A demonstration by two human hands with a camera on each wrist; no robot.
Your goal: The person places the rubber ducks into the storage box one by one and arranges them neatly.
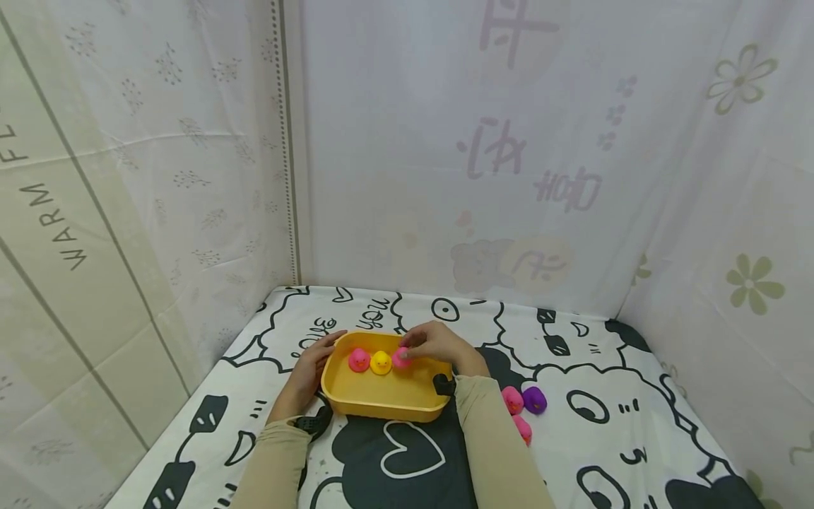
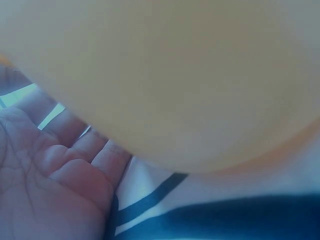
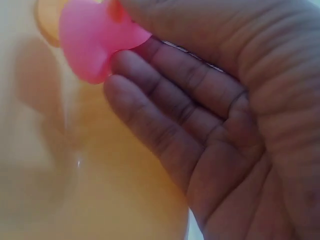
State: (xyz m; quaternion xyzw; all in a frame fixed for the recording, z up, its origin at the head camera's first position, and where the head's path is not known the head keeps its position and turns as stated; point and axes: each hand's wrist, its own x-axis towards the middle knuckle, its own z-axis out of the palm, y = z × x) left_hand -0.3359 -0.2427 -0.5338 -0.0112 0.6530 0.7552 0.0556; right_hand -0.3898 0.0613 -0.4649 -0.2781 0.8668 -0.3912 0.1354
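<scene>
A yellow tray [image 1: 381, 396] lies on the patterned cloth, with a pink rubber duck [image 1: 359, 360] and a yellow rubber duck [image 1: 381, 363] side by side along its far half. My right hand [image 1: 441, 343] reaches over the tray's right side and pinches another pink rubber duck [image 3: 87, 42] between thumb and fingers. That duck is just right of the yellow one. At the tray's left end, my left hand [image 1: 309, 366] rests with fairly straight fingers against the outer wall. The left wrist view shows its palm [image 2: 55, 180] beside the blurred tray wall.
Right of my right forearm, a pink duck [image 1: 512, 400], a purple duck [image 1: 534, 400] and another pink piece [image 1: 523, 429] lie close together on the cloth [image 1: 610, 452]. The sleeve partly covers the nearer pink one. Hanging curtains [image 1: 407, 177] stand behind and at both sides.
</scene>
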